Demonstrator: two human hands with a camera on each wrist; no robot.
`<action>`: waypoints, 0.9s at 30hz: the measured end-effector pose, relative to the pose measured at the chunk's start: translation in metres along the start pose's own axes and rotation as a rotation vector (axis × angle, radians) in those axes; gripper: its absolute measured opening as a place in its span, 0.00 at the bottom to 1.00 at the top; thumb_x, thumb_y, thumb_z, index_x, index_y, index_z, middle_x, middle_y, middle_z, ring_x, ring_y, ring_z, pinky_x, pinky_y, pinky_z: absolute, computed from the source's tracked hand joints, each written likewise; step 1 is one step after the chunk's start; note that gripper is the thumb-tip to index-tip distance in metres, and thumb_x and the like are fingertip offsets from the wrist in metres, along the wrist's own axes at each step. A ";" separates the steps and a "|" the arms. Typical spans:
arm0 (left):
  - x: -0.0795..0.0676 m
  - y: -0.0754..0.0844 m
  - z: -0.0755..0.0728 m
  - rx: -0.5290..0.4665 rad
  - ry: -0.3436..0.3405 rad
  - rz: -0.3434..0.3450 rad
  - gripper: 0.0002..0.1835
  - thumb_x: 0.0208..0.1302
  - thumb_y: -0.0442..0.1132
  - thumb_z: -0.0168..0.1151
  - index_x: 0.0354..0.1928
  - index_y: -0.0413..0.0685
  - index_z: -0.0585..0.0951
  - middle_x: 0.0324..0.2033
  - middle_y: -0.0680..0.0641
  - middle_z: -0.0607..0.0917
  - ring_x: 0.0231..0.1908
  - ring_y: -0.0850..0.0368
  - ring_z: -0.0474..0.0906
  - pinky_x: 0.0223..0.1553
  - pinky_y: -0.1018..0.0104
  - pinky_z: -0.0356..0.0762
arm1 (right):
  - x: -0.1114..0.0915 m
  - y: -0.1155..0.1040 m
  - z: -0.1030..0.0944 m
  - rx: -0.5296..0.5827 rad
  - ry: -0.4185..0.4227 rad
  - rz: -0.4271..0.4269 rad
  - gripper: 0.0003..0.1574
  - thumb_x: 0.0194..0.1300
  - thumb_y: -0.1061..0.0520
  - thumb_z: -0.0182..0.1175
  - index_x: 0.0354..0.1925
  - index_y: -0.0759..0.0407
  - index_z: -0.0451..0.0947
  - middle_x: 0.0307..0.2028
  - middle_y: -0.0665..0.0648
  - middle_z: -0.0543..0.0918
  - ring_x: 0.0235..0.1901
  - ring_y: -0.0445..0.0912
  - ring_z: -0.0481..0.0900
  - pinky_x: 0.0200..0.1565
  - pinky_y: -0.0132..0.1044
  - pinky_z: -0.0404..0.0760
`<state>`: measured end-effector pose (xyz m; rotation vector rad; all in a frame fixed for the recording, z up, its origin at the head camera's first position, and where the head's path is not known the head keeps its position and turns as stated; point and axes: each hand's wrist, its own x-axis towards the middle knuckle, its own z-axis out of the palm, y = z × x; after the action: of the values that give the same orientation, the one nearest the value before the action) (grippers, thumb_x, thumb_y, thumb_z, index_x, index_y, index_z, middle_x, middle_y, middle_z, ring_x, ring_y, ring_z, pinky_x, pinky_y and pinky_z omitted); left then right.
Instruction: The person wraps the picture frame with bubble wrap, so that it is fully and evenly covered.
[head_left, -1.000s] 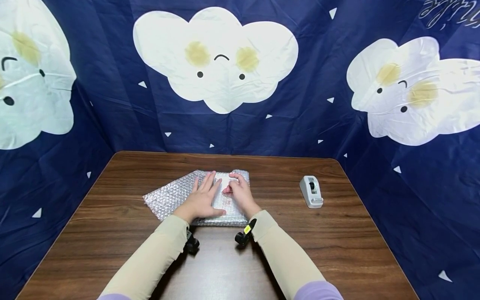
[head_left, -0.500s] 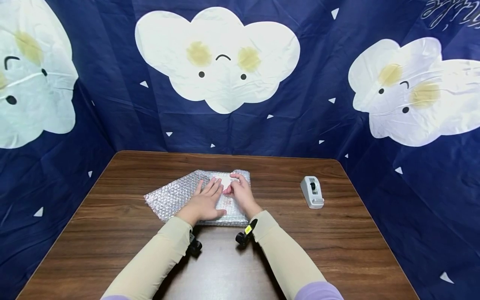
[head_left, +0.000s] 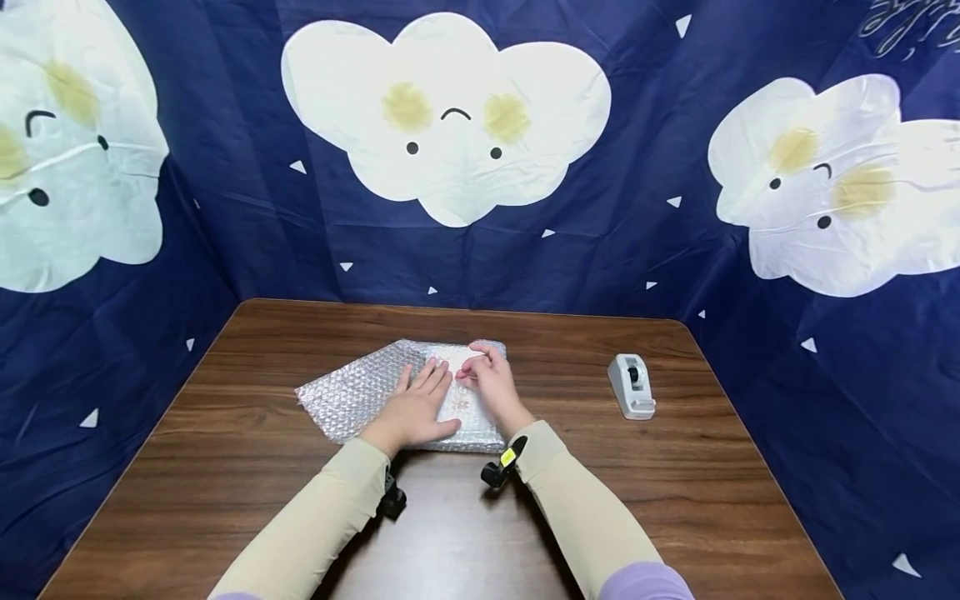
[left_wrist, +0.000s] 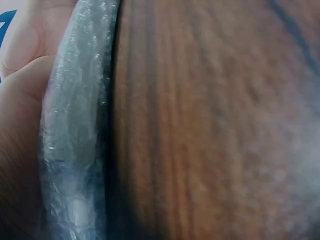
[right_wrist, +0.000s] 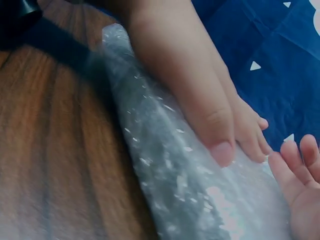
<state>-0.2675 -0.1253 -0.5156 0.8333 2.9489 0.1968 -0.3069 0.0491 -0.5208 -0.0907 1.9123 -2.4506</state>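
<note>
Blue fabric with white cloud shapes hangs behind and on both sides of a brown wood-grain table. Near the middle of its far half lies a sheet of bubble wrap, its loose part spread out flat toward the left, the rest wrapped around a pale flat item that shows through between the hands. The left hand rests on the bundle with fingers straight and apart, gripping nothing; over the last second it has slid a little nearer the person, away from the bundle's far edge. The right hand has hardly moved: its thumb points down onto the plastic and its fingers are bent, but whether they pinch anything cannot be told. To the right, well apart from both hands, stands a white tape dispenser, unmoved and untouched. I judge this a small change of hold that keeps the bundle steady, since the loose part lies as it did. Smallest is a faint reddish mark between the hands.
</note>
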 end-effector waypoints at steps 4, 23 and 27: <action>0.000 0.002 0.001 0.005 0.002 0.005 0.51 0.68 0.71 0.44 0.79 0.40 0.53 0.80 0.42 0.48 0.79 0.45 0.36 0.75 0.37 0.34 | 0.005 -0.004 -0.007 -0.179 0.056 -0.140 0.20 0.70 0.73 0.47 0.59 0.75 0.70 0.39 0.69 0.81 0.39 0.58 0.83 0.45 0.36 0.84; 0.001 -0.001 0.007 -0.006 0.041 0.016 0.48 0.68 0.68 0.46 0.75 0.35 0.61 0.80 0.39 0.46 0.79 0.43 0.37 0.75 0.38 0.35 | 0.023 0.009 -0.042 -0.458 0.082 -0.123 0.28 0.77 0.62 0.48 0.72 0.63 0.65 0.75 0.59 0.64 0.76 0.52 0.55 0.74 0.48 0.57; 0.002 -0.003 0.010 -0.010 0.062 0.018 0.46 0.67 0.68 0.48 0.72 0.37 0.64 0.80 0.38 0.47 0.79 0.43 0.39 0.75 0.38 0.36 | 0.023 0.011 -0.043 -0.546 -0.002 -0.119 0.31 0.78 0.59 0.49 0.75 0.61 0.62 0.78 0.59 0.56 0.79 0.54 0.42 0.77 0.51 0.46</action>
<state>-0.2699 -0.1253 -0.5259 0.8687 2.9955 0.2423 -0.3323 0.0866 -0.5413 -0.2235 2.5818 -1.9077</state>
